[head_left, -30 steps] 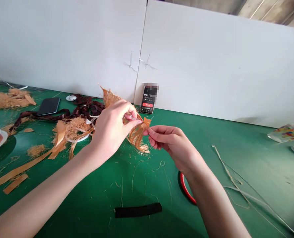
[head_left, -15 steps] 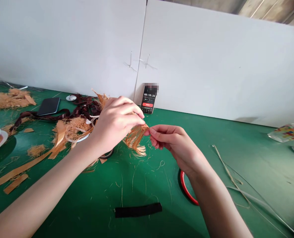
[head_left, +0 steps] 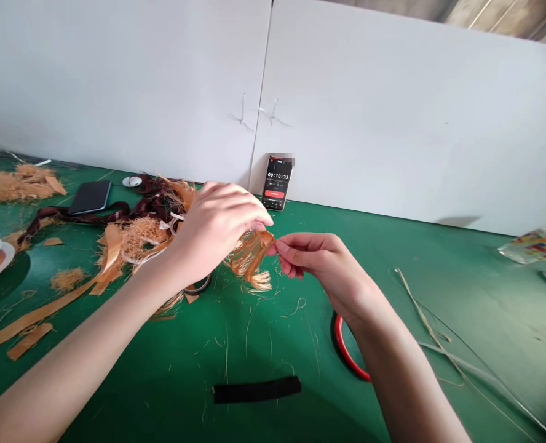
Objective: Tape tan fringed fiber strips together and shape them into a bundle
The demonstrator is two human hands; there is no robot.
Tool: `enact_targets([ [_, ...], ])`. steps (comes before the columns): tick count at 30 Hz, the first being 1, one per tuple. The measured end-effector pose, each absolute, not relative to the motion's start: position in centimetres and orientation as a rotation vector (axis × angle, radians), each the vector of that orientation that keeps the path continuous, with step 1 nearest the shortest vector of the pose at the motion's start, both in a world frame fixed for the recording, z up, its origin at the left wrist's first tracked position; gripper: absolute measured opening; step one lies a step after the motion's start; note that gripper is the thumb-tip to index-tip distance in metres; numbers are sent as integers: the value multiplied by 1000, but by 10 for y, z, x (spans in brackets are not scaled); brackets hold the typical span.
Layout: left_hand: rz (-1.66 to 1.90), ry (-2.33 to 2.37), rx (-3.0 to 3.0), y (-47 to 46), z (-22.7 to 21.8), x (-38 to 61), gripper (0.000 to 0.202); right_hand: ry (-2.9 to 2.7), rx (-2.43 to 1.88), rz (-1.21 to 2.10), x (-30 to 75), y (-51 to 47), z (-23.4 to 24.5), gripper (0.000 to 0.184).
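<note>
My right hand (head_left: 319, 261) is closed, its thumb and forefinger pinching the end of an orange ribbon (head_left: 253, 261) frayed into loose fibres. Close by on the left, my left hand (head_left: 224, 224) arches over the same ribbon, fingers bent together and fingertips just above the pinched end. Its thumb is mostly hidden, as is the part of the ribbon under the palm. Pale fringe ends hang down between the hands, above the green table (head_left: 254, 332). More orange fibres (head_left: 178, 192) stick out behind my left hand.
Orange shavings (head_left: 146, 237), ribbon strips (head_left: 31, 341) and dark brown ribbon (head_left: 116, 212) lie left beside a dark phone (head_left: 91, 197). A timer phone (head_left: 276, 184) leans on the white panel. A black strip (head_left: 257, 391), red ring (head_left: 347, 354) and thin cords (head_left: 432, 332) lie nearer.
My left fingertips have risen slightly off the ribbon's pinched end. The fibres behind that hand have swung left and down. My right hand stays almost still.
</note>
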State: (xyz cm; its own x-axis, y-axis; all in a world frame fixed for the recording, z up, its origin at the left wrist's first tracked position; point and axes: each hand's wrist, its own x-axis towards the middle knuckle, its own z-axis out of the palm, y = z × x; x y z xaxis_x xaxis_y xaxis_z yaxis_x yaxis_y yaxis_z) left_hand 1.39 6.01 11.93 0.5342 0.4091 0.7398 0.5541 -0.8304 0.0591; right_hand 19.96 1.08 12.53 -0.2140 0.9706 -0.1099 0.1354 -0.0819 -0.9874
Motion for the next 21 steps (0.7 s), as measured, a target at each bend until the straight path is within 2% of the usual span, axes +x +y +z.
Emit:
enact_targets([
  [4,-1319,-959,-2492,56,118,15,10,-1369,-1256,1400,201,11,127,16],
  [7,-1729,-1033,-2314,48,124,9,7,-1319,-1214,1384,204,10,129,13],
  [9,-1919,-973,-2478,41,131,4,13,-1287,-1193,1361,207,10,131,12],
  [10,-1891,-917,-2717,36,135,2,17,-1272,-1188,1348,208,9,132,12],
  [11,-1724,-863,-3034,32,139,1,21,-1260,-1181,1340,208,8,134,11],
  [13,-1112,-806,-3537,24,143,3,30,-1250,-1150,1350,208,6,139,10],
  [14,-815,-837,-3615,20,144,5,34,-1250,-1129,1374,208,4,141,10],
  [16,-443,-922,-3560,15,140,11,41,-1242,-1088,1446,207,0,144,10],
  [21,-224,-1122,-3207,17,119,18,38,-1188,-1038,1564,207,-5,143,12],
])
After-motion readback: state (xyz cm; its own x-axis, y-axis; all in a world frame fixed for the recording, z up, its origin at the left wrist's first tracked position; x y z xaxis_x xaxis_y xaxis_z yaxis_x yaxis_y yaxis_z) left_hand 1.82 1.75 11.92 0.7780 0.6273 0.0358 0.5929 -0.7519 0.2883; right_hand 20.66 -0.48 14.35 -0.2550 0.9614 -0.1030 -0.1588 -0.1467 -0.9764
